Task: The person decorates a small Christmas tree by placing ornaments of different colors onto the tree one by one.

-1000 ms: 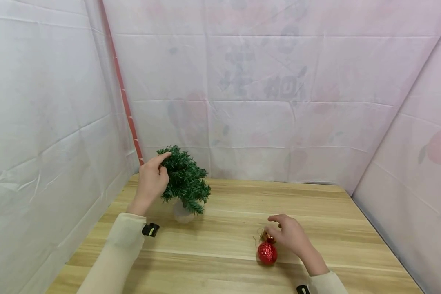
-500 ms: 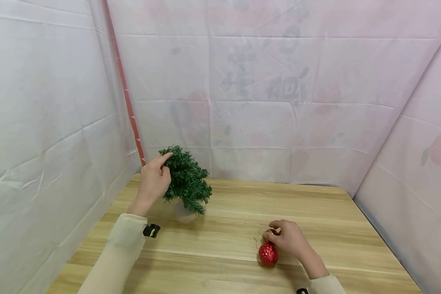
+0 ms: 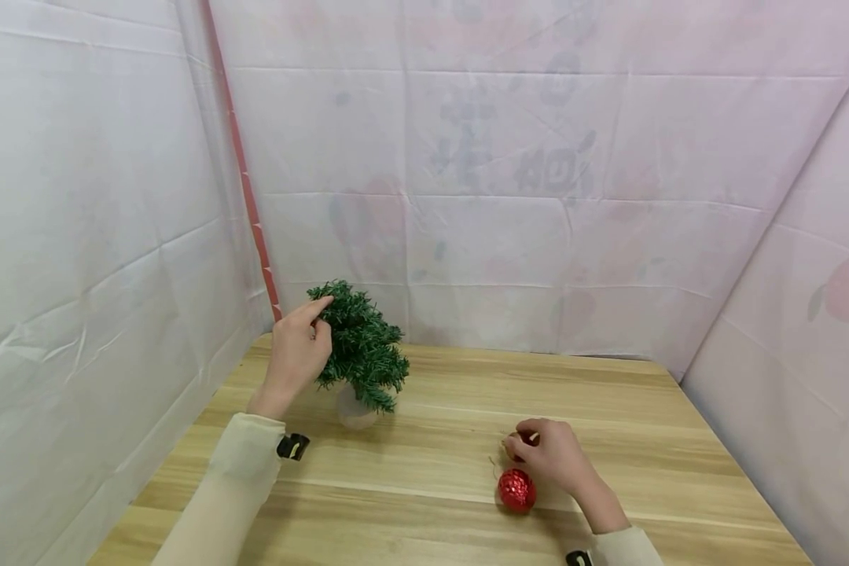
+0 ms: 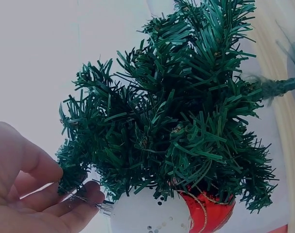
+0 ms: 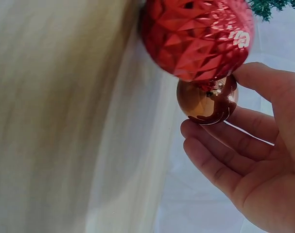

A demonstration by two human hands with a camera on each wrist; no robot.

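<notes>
1. The copper bauble (image 5: 205, 102) sits within the grasp of the right hand (image 3: 557, 456): the thumb touches one side and the fingertips meet the other. Whether it rests on the desk (image 3: 424, 468) or is slightly lifted, I cannot tell.
2. The left hand (image 3: 299, 350) pinches the tip of the small artificial Christmas tree (image 3: 362, 346), thumb on one side and fingers on the other.
3. The faceted red bauble (image 3: 516, 491) lies on the desk just beside the right hand, nearer the person than the copper bauble. Whether the two baubles touch is unclear.
4. The tree stands on the left part of the desk, well apart from both of these baubles. A rounded pale base (image 3: 356, 410) carries its trunk.
5. In the left wrist view, a white bauble (image 4: 147, 216) is against the branches, its silver cap close to the left fingertips; a gold-lined red bauble (image 4: 205, 211) shows partly behind it.
6. The tree's long axis runs upward from the base, with its top leaning slightly toward the left hand. The copper bauble is round; the faceted red one has a thin hanging loop pointing away from the person.
</notes>
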